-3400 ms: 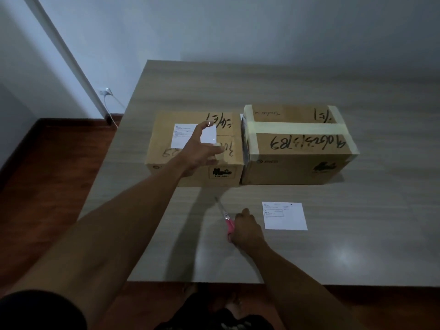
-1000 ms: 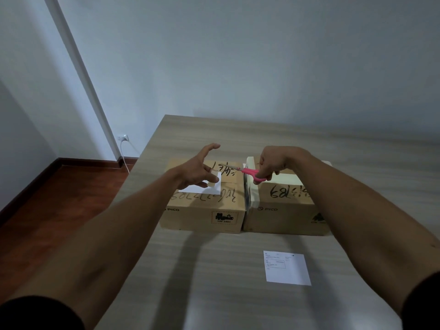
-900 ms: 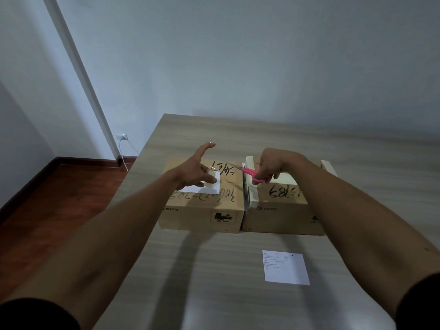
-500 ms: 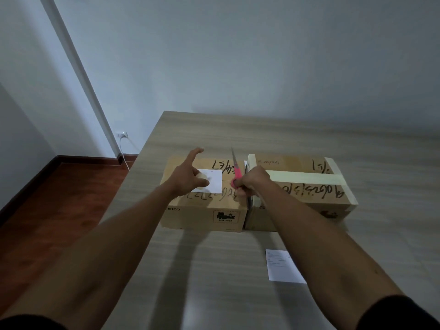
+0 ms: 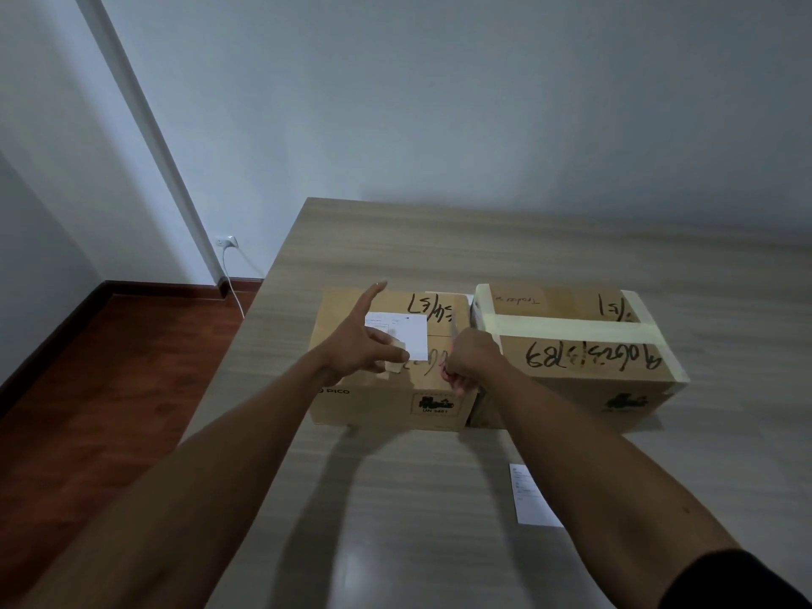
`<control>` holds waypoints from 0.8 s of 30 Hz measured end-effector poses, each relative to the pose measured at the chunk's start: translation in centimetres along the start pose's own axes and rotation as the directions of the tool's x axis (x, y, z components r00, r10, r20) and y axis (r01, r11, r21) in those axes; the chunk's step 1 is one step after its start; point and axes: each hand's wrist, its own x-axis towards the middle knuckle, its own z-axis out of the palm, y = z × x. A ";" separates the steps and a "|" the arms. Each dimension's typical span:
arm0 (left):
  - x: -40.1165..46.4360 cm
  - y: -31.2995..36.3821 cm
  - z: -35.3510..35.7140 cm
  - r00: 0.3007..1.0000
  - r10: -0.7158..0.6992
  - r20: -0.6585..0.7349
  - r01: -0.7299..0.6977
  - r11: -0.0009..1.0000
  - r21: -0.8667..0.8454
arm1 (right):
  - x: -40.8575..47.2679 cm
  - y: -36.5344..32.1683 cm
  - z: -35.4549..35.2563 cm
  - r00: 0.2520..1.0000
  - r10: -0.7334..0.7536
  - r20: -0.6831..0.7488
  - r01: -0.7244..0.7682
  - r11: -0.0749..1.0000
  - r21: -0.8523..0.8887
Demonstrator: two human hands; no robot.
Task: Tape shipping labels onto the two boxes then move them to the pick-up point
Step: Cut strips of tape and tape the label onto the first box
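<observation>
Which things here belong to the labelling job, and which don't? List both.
Job: left box, label on it, right box, loose label on the table, scissors in right hand, tape piece at left hand.
Not job: wall socket, cable.

a pale wood-grain bench (image 5: pixel 395 498) carries two cardboard boxes side by side, touching: the left box (image 5: pixel 373 402) near its left edge, the taped box (image 5: pixel 571 389) beside it. a loose label (image 5: pixel 529 498) lies nearer the front.
</observation>
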 end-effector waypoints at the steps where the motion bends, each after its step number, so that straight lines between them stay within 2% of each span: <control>1: 0.0 0.1 0.0 1.000 -0.004 0.010 0.004 1.000 -0.012 | -0.3 0.2 -0.2 0.997 -0.067 -0.025 0.066 0.997 -0.044; 4: 0.0 0.7 -0.2 0.999 -0.007 0.048 0.011 0.998 -0.066 | -1.2 -0.2 -0.8 0.959 -0.236 -0.155 0.188 0.943 -0.276; 6: 0.1 1.2 -0.2 0.997 -0.003 0.083 0.010 0.996 -0.087 | -1.3 -1.1 -1.0 0.886 -0.380 -0.265 0.284 0.898 -0.336; 7: 0.1 1.5 -0.2 0.995 -0.002 0.097 0.011 0.995 -0.097 | -1.4 -1.7 -1.2 0.864 -0.425 -0.269 0.365 0.898 -0.248; 9: 0.0 2.1 -0.2 0.992 -0.006 0.123 0.020 0.993 -0.113 | -1.8 -3.2 -1.4 0.857 -0.472 -0.207 0.505 0.849 0.155; 10: -0.1 2.5 -0.2 0.991 -0.007 0.133 0.022 0.993 -0.114 | -2.4 -3.9 -1.5 0.865 -0.478 -0.150 0.499 0.794 0.347; 12: -0.2 3.1 0.0 0.988 -0.005 0.156 0.024 0.993 -0.118 | -3.3 -4.9 -1.3 0.870 -0.492 -0.031 0.423 0.711 0.562; 15: -0.4 3.8 0.4 0.983 -0.005 0.184 0.030 0.990 -0.137 | -3.7 -5.3 -0.7 0.865 -0.489 0.110 0.287 0.664 0.691; 18: -0.7 4.3 0.5 0.982 -0.006 0.187 0.036 0.987 -0.159 | -3.9 -5.5 -0.3 0.851 -0.497 0.168 0.192 0.593 0.782; 21: -0.8 4.4 0.5 0.983 -0.006 0.186 0.037 0.985 -0.166 | -3.8 -5.5 -0.1 0.838 -0.520 0.166 0.169 0.536 0.827; 24: -0.9 4.4 0.5 0.982 -0.007 0.190 0.040 0.984 -0.172 | -3.4 -5.2 0.0 0.840 -0.522 0.147 0.193 0.541 0.818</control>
